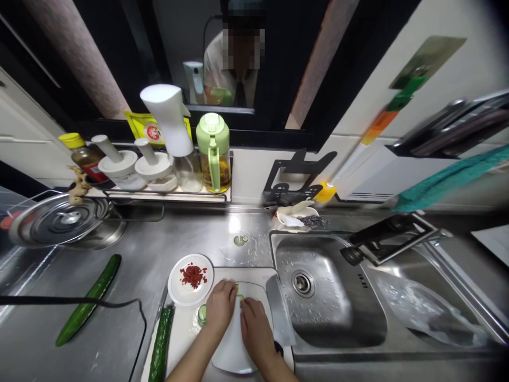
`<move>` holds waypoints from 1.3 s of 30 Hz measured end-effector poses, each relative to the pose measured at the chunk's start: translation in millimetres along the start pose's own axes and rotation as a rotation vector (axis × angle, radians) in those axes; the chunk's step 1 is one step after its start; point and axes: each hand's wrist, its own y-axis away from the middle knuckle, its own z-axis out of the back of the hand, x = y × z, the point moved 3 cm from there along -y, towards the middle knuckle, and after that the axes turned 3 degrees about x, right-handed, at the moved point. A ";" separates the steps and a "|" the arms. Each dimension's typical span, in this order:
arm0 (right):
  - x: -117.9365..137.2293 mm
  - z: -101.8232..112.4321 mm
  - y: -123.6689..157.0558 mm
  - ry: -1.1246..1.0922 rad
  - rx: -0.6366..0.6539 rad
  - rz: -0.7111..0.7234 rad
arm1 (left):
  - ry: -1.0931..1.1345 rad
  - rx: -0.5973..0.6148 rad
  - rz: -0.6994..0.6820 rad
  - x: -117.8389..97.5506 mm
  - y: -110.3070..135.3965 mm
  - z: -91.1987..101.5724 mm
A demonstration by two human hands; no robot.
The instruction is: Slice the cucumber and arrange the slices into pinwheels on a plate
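Observation:
A white plate with a dark rim line lies on a white cutting board. Over its far part, my left hand and my right hand are close together, fingers bent and closed. Thin green cucumber slices show between the fingertips, partly hidden. Left of my left hand stands a small stack of cucumber slices. A cleaver rests along the board's right side, its black handle partly behind my right wrist. A cut cucumber lies at the board's left edge.
A white dish of red bits sits at the board's far left corner. A whole cucumber lies on the left counter, near a black cable. The sink adjoins on the right. Bottles and an oil jug line the back rack.

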 end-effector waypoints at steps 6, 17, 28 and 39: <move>-3.9 -10.5 9.4 0.197 0.055 0.069 | -0.040 -0.040 -0.033 -0.9 1.2 -3.9; -11.0 -21.5 17.8 0.283 0.027 0.046 | -0.075 -0.072 -0.021 -2.7 1.3 -9.7; -8.4 -24.9 18.3 0.300 0.015 0.049 | 0.047 -0.094 -0.002 -5.9 1.6 -0.8; -4.5 -0.7 24.1 0.244 -0.033 0.096 | 0.095 -0.153 0.222 54.0 56.2 59.5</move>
